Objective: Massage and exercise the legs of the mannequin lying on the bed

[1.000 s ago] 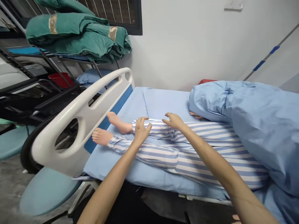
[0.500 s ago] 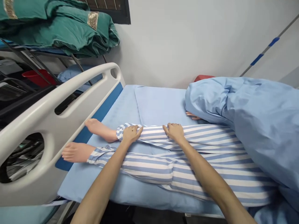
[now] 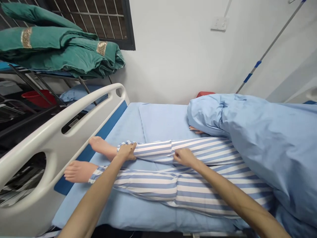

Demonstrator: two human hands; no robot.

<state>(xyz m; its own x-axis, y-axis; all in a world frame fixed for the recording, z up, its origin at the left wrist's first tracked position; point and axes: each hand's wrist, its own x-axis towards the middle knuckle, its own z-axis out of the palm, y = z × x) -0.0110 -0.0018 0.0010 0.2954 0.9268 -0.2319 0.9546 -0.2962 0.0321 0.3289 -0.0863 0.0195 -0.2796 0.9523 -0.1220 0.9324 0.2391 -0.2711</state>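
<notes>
A manikin lies on a hospital bed (image 3: 138,211) in blue-and-white striped trousers (image 3: 188,185), its bare feet (image 3: 99,145) towards the footboard. My left hand (image 3: 126,151) is closed round the cuff of the far trouser leg, just above the ankle. My right hand (image 3: 184,156) pinches the fabric of the same leg at about the knee. A light blue quilt (image 3: 260,138) covers the manikin's upper body, and one manikin hand (image 3: 195,130) peeks out from under its edge.
The white footboard (image 3: 56,132) with its cut-outs stands at the left of the bed. Behind it a metal rack holds folded green blankets (image 3: 61,49), a red basin (image 3: 37,97) and a blue pillow. A white wall with a socket backs the bed.
My left hand has slid down to the trouser cuff and closed on it. My right hand has gone from lying flat to pinching the fabric. The camera has shifted left and tilted up slightly.
</notes>
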